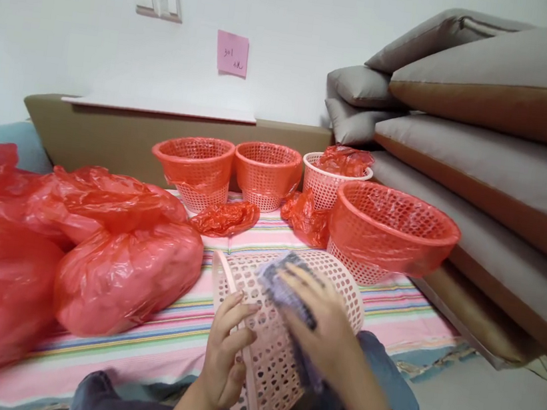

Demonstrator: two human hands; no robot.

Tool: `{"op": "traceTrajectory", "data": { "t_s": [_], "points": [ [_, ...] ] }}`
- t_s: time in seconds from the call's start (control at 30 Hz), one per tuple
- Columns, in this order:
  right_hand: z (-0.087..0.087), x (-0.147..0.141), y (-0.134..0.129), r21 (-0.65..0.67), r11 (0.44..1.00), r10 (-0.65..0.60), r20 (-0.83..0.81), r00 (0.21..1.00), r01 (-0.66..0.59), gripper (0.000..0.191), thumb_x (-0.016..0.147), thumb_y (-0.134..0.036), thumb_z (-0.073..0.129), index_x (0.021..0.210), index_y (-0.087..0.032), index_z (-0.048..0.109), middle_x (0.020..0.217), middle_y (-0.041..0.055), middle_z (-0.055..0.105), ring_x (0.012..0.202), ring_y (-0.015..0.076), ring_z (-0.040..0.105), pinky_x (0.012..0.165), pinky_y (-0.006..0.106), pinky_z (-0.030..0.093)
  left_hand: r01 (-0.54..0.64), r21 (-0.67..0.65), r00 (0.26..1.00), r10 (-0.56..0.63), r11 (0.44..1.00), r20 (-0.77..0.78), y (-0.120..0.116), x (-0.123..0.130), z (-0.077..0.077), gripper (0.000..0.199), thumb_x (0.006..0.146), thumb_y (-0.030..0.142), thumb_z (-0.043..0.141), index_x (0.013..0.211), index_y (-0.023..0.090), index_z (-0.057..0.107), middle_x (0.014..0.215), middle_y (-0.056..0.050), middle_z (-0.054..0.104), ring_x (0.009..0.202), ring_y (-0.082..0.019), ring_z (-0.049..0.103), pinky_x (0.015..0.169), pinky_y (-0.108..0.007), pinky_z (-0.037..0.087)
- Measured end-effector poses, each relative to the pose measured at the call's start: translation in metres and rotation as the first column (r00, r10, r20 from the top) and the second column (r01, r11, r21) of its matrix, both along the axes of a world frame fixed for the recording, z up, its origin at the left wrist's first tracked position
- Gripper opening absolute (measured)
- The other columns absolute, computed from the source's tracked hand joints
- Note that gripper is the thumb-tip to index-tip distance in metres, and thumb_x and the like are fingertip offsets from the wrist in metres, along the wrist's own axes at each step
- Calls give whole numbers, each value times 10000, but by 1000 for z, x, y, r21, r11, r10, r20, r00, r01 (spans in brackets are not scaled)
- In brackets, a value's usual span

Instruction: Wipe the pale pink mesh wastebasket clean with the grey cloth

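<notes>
A pale pink perforated plastic basket [278, 360] lies tipped on its side in front of me, its open rim turned to the left. My left hand [228, 354] grips that rim with bent fingers. Over the basket's outer wall my right hand [316, 318] presses a purple-grey cloth [288, 284], slightly blurred. The fingers lie over the cloth, which hangs down toward my lap. Part of the basket's wall is hidden beneath the cloth and hand.
Red-bag-lined baskets [192, 167] stand behind, the closest [391, 227] at right. A white basket [326, 185] holds crumpled red plastic. Full red bags [128, 273] sit left on a striped cloth [176, 333]. Grey-brown cushions [492, 153] are stacked at right.
</notes>
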State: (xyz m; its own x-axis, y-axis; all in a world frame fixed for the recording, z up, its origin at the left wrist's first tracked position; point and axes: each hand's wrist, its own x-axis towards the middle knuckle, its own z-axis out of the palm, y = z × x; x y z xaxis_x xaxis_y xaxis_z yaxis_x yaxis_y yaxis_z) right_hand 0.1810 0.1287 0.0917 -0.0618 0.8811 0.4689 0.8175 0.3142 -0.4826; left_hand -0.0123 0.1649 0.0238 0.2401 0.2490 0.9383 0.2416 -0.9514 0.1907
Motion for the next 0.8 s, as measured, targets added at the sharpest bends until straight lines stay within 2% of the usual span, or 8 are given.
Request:
{"op": "traceTrajectory", "data": {
  "t_s": [0.13, 0.23, 0.37, 0.47, 0.53, 0.6, 0.67, 0.8],
  "points": [
    [-32, 71, 36, 58, 957, -275, -133, 952, 284, 428, 925, -356, 489, 1287, -199, 656, 1372, 108, 623, 1292, 302, 529, 1117, 542, 381, -3, 74, 997, 9, 997, -81, 6, -4, 10, 311, 1041, 351, 278, 1063, 183, 539, 1174, -97, 607, 1289, -222, 494, 1080, -403, 426],
    [-43, 92, 42, 47, 954, -288, -147, 946, 297, 452, 910, -367, 488, 1276, -168, 661, 1363, 128, 625, 1282, 295, 542, 1113, 524, 392, -4, 55, 997, 9, 998, -83, 5, -5, 17, 307, 1033, 366, 292, 1063, 192, 543, 1102, -91, 629, 1209, -219, 546, 1039, -404, 456],
    [-23, 48, 22, 50, 963, -260, -81, 962, 264, 425, 895, -353, 519, 1281, -244, 662, 1378, 66, 619, 1293, 292, 516, 1115, 539, 384, -6, -70, 992, -2, 998, -123, 0, -9, 30, 327, 1011, 428, 349, 1059, 192, 570, 1042, -94, 660, 1109, -231, 586, 998, -407, 476],
    [1, 0, 10, 52, 996, -76, -39, 996, 77, 434, 880, -317, 553, 1305, -307, 643, 1400, 4, 606, 1328, 297, 475, 1116, 549, 379, -7, -113, 993, -7, 994, -120, -1, -12, 40, 299, 1003, 419, 384, 1029, 203, 589, 1021, -80, 683, 1042, -217, 612, 993, -388, 474],
    [10, -18, 13, 43, 998, 43, -50, 998, -41, 448, 880, -293, 565, 1322, -325, 627, 1402, -21, 604, 1308, 272, 498, 1129, 523, 375, -1, -128, 993, -14, 992, -117, -2, -14, 45, 297, 1001, 420, 400, 1019, 207, 606, 1009, -72, 697, 1031, -212, 621, 994, -376, 473],
    [11, -18, 24, 71, 997, 23, -102, 995, -16, 433, 873, -281, 570, 1298, -277, 649, 1361, 2, 638, 1273, 258, 535, 1130, 492, 383, 13, -155, 991, -33, 988, -127, -2, -16, 46, 295, 1000, 414, 406, 1020, 211, 619, 1015, -72, 710, 1045, -218, 628, 993, -382, 478],
    [5, -7, 39, 95, 991, -78, -152, 985, 93, 409, 866, -279, 568, 1255, -219, 679, 1318, 42, 666, 1247, 263, 558, 1118, 477, 396, 20, -170, 989, -45, 985, -141, -1, -16, 44, 279, 997, 396, 420, 1039, 213, 625, 1039, -78, 717, 1073, -228, 630, 985, -392, 489],
    [-8, 14, 57, 71, 977, -190, -123, 974, 200, 400, 865, -275, 563, 1241, -221, 689, 1308, 54, 668, 1219, 275, 564, 1094, 474, 408, -8, -161, 979, -25, 987, -201, 2, -18, 45, 235, 976, 340, 476, 1102, 205, 621, 1149, -107, 703, 1197, -251, 585, 989, -402, 502]
  ]
}}
